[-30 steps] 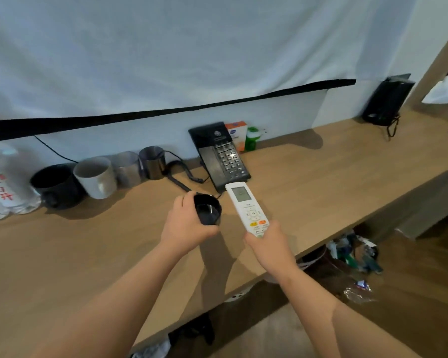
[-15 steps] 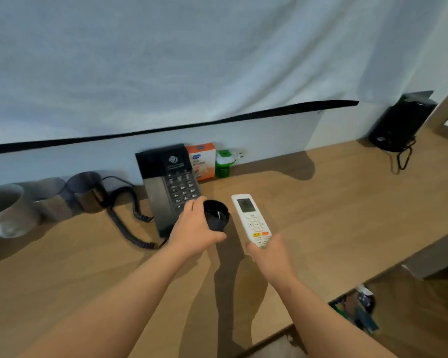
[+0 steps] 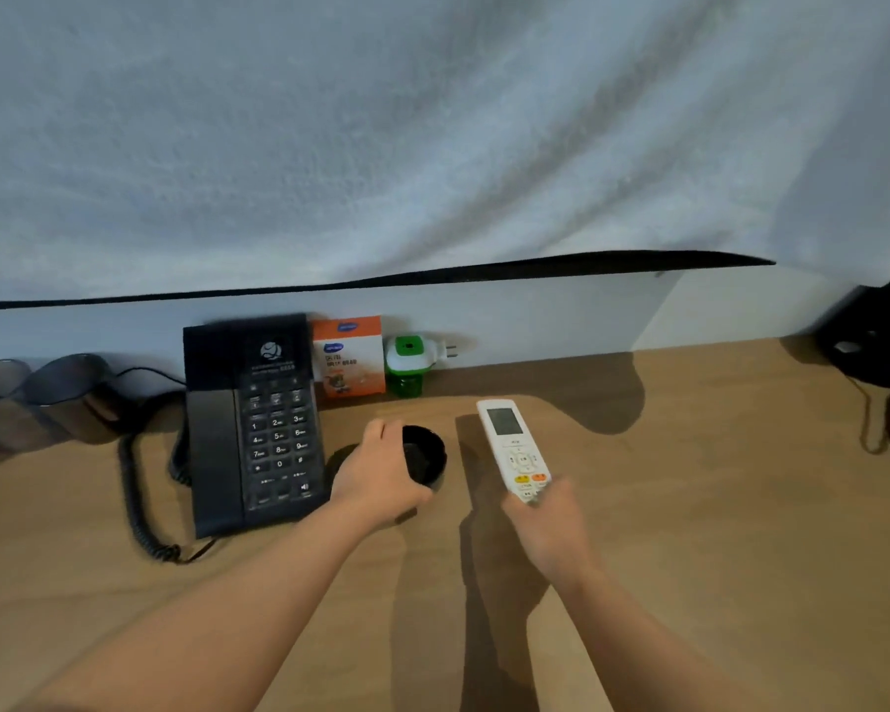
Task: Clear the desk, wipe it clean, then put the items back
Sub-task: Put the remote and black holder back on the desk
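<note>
The black cup [image 3: 425,457] is low over the desk [image 3: 715,506], just beside the phone [image 3: 258,429]. The left hand [image 3: 381,480] is wrapped round its side, fingers curled tight on it. I cannot tell if the cup touches the wood yet.

The white remote [image 3: 515,447] is to the right of the cup, its screen end pointing at the wall. The right hand [image 3: 551,526] holds only its near end, with fingers closed on it, though the hand is blurry. Holding the end lets the long part lie down flat.

I think both things are being put back in their spots.

Behind them, by the wall, stand an orange box [image 3: 350,354] and a green plug [image 3: 407,364]. Shiny cups [image 3: 68,393] sit far left.
</note>
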Demonstrator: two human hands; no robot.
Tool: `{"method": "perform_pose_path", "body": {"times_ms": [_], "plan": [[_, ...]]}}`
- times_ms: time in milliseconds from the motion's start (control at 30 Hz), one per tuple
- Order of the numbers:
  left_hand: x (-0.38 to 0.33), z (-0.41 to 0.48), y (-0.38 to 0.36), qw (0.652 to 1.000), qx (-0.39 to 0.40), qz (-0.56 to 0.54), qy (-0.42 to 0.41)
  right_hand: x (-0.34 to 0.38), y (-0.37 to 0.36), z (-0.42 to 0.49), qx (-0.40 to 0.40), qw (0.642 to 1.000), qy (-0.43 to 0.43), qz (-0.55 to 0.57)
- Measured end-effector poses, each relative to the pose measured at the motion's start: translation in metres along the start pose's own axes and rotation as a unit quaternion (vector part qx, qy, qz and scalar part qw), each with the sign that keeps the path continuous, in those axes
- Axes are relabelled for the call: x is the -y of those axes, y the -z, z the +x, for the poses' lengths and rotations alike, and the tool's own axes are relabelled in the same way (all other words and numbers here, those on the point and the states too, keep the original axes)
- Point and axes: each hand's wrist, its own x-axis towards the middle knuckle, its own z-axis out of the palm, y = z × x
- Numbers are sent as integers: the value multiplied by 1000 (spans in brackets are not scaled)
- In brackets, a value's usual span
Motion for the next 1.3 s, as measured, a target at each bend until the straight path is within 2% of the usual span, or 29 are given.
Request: {"method": "perform_pose_path", "body": {"times_ms": [233,367,500,600,967,1100,1300], "plan": [[-44,42,-30,999,-20,1,51,-11,30,52,34,998,-4,-47],[-59,56,-40,990,-64,-84,89,-12,39,72,42,997,3,-63],[-56,51,-50,964,-127,-169,158,-9,43,89,49,997,15,-52],[-59,59,-53,951,-152,-201,178,-9,43,99,48,997,28,-45],[-75,103,-47,948,-155,-177,215,-7,39,113,40,993,48,-96],[-77,114,-43,946,-143,-167,239,-6,41,116,35,984,56,-165],[-77,116,-44,945,-141,-173,238,-5,40,120,24,976,64,-205]]}}
